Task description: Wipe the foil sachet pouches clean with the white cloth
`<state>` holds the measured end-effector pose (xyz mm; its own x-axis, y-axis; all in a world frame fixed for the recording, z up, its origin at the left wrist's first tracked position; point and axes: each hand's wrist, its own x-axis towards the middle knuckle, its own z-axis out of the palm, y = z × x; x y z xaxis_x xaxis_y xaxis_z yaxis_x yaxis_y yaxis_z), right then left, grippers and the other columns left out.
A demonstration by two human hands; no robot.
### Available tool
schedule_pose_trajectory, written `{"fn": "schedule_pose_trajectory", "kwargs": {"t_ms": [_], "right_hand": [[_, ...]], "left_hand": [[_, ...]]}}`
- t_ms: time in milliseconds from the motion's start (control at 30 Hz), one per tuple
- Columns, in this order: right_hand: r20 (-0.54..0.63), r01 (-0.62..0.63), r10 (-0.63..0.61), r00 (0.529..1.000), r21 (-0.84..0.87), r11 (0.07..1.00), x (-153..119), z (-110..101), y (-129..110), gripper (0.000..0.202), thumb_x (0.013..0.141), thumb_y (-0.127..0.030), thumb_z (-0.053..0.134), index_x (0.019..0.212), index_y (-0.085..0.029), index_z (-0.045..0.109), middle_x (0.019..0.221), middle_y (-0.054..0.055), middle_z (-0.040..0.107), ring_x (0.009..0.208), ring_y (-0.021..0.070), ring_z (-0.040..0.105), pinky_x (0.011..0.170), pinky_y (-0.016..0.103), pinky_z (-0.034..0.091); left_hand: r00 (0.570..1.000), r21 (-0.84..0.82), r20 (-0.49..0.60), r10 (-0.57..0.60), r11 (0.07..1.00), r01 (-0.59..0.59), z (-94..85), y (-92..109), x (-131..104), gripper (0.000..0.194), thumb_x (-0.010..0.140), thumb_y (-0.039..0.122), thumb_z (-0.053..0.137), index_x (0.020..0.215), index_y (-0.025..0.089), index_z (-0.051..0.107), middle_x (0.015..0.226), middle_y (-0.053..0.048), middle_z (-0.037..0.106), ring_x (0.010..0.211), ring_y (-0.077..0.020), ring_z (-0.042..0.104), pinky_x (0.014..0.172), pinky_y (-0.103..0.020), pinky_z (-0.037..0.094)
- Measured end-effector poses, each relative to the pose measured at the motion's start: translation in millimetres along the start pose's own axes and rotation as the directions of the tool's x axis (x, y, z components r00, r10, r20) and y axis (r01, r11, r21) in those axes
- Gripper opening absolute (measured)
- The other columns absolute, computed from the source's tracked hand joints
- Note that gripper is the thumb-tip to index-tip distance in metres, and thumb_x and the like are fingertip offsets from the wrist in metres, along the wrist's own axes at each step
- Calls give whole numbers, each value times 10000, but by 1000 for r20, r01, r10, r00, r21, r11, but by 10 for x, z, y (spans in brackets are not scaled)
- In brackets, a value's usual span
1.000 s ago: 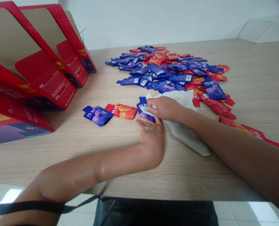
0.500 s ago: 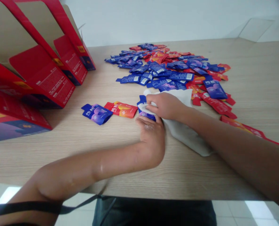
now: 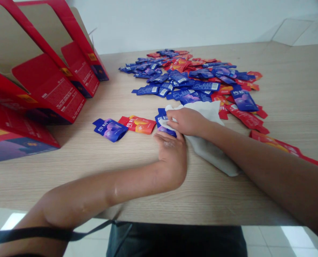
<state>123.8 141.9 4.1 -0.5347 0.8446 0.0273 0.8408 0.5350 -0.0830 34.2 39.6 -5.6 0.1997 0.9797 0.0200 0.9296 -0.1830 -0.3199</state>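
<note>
My right hand (image 3: 187, 121) is closed on a white cloth (image 3: 209, 146), part of it pressed over a blue pouch (image 3: 162, 115) on the table. My left hand (image 3: 172, 144) is at the near edge of that pouch, its fingers spread on it and holding it flat. Left of the pouch lie a red pouch (image 3: 141, 125) and another blue pouch (image 3: 110, 130), overlapping slightly. The cloth trails to the right, under my right forearm.
A heap of blue and red pouches (image 3: 179, 76) lies further back on the table (image 3: 108, 192). Several open red boxes (image 3: 59, 92) stand at the left. More red pouches (image 3: 284, 147) lie beside my right forearm.
My right hand and the cloth have shifted slightly, and more of the blue pouch's front shows beside the cloth. My left hand is almost where it was.
</note>
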Motion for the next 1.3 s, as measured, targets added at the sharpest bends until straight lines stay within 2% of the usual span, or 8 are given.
{"fn": "schedule_pose_trajectory", "kwargs": {"t_ms": [300, 467, 600, 667, 733, 900, 1067, 1300], "right_hand": [[-48, -89, 87, 995, -47, 995, 3, -16, 154, 282, 921, -385, 439, 992, -188, 627, 910, 110, 710, 764, 218, 606, 566, 292, 236], [-179, -48, 43, 983, -25, 999, -46, -80, 32, 293, 936, -391, 425, 1033, -192, 617, 916, 92, 706, 786, 212, 597, 594, 295, 249], [-53, 46, -45, 998, 9, 999, -32, -26, -52, 257, 918, -377, 454, 975, -195, 628, 881, 76, 702, 766, 196, 580, 601, 287, 257], [-28, 33, -33, 999, 16, 999, -15, 2, -34, 257, 917, -375, 451, 959, -194, 628, 889, 77, 702, 767, 194, 580, 604, 284, 261], [-29, 14, -13, 999, 13, 1000, -3, 15, 0, 262, 919, -377, 443, 968, -194, 626, 900, 78, 703, 768, 194, 585, 602, 282, 263], [-35, 0, 0, 999, -17, 1000, -4, 11, 24, 264, 919, -380, 441, 977, -194, 620, 888, 82, 702, 756, 199, 596, 576, 284, 246], [-32, -11, 10, 999, -29, 1000, 2, 25, 16, 264, 930, -379, 436, 996, -197, 616, 907, 86, 708, 768, 202, 609, 569, 285, 248], [-53, -120, 118, 992, -40, 992, 37, 3, 201, 277, 910, -387, 459, 985, -188, 637, 924, 107, 712, 785, 221, 611, 572, 288, 254]], "left_hand": [[999, 10, 34, -7, 1000, 7, 43, 23, 19, 538, 914, 9, 302, 1438, 79, 398, 1227, -346, 611, 1113, -342, 650, 898, -501, 491], [1000, -20, 13, 5, 1000, -4, 24, 16, 18, 531, 907, -3, 293, 1424, 37, 404, 1226, -363, 600, 1128, -356, 640, 914, -524, 484], [1000, -77, 19, -17, 997, 19, -17, -3, 7, 470, 912, -3, 275, 1327, -57, 488, 1223, -398, 576, 1136, -372, 631, 924, -517, 484], [999, -117, -10, -39, 992, 38, -14, -4, 0, 471, 906, -13, 284, 1329, -43, 490, 1216, -388, 588, 1126, -373, 636, 905, -526, 492], [998, -114, -38, -40, 993, 35, 8, 2, -4, 492, 901, -20, 282, 1357, -10, 466, 1196, -372, 612, 1097, -368, 652, 859, -516, 512], [999, 44, -44, -2, 999, 4, 68, 20, 6, 509, 899, -15, 274, 1384, -4, 428, 1166, -374, 627, 1055, -358, 674, 825, -485, 520], [1000, 52, -13, -7, 999, 7, 39, 14, 10, 509, 918, 11, 286, 1410, 33, 411, 1190, -356, 626, 1087, -344, 662, 873, -487, 502], [999, 49, 48, 11, 999, -13, 31, 15, 14, 529, 925, 25, 306, 1448, 64, 372, 1231, -363, 598, 1124, -357, 642, 899, -498, 496]]}}
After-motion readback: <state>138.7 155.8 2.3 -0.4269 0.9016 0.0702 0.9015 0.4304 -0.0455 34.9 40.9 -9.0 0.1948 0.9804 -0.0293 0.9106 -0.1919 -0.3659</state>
